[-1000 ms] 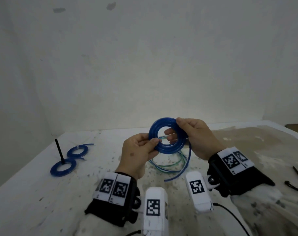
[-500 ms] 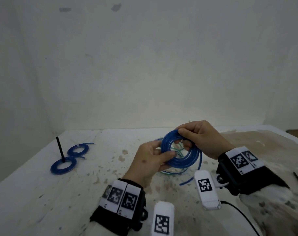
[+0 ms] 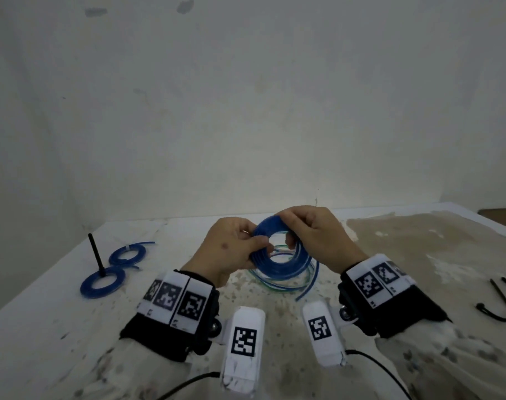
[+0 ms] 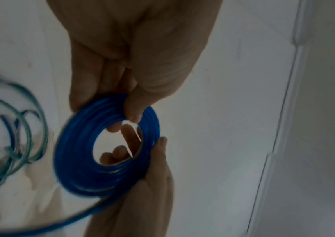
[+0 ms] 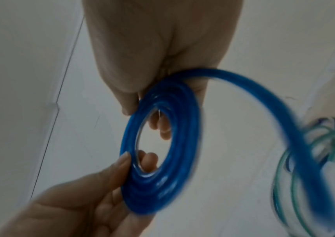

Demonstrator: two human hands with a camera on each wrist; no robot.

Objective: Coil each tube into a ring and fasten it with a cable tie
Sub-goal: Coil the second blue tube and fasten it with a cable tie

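Dim, flat light; both wrist views blurred, head view sharper.

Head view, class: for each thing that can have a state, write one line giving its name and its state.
Blue plastic tube coil: wound into a ring, tail loose, untied, held above the table.
Left hand: pinches the coil's left edge.
Right hand: grips the coil's top edge.
Two finished blue rings: lying flat at left.
Thin green and blue tubes: loosely looped on the table.

The coil is held above the table, between the left hand and right hand. Loose tubes lie under it. Two rings and a peg sit far left, hooks far right.
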